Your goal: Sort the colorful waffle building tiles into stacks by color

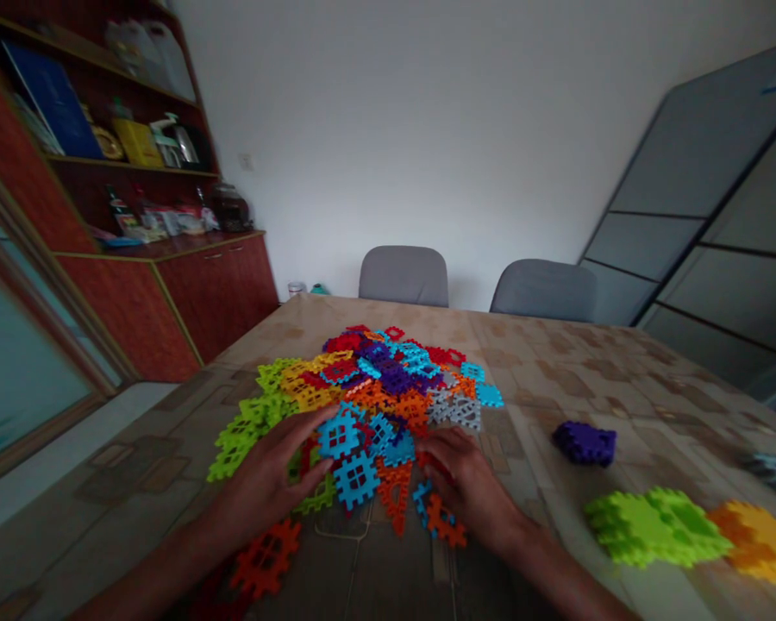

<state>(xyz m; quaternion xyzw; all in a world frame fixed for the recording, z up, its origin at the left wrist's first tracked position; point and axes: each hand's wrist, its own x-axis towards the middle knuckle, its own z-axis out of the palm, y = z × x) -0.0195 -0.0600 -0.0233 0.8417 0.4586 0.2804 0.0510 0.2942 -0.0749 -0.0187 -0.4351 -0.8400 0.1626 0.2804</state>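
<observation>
A heap of colourful plastic interlocking building pieces lies on the table. My left hand (272, 473) is at the near left of the heap, thumb and fingers apart around the edge of some light-blue window pieces (355, 479); no grip on them shows. Lime-green pieces (238, 438) lie beside and partly under that hand. My right hand (464, 476) rests at the near right side, its fingers stretched and slightly bent over the pile's edge. Below its fingers lies an orange piece (445, 521), and an orange triangular piece (395, 496) is between the hands.
On the right stand a purple stack (585, 443), a lime-green stack (656, 526) and an orange-yellow stack (760, 541). A red-orange window piece (268, 559) lies by my left forearm. Two grey chairs (404, 276) stand beyond the table (530, 354).
</observation>
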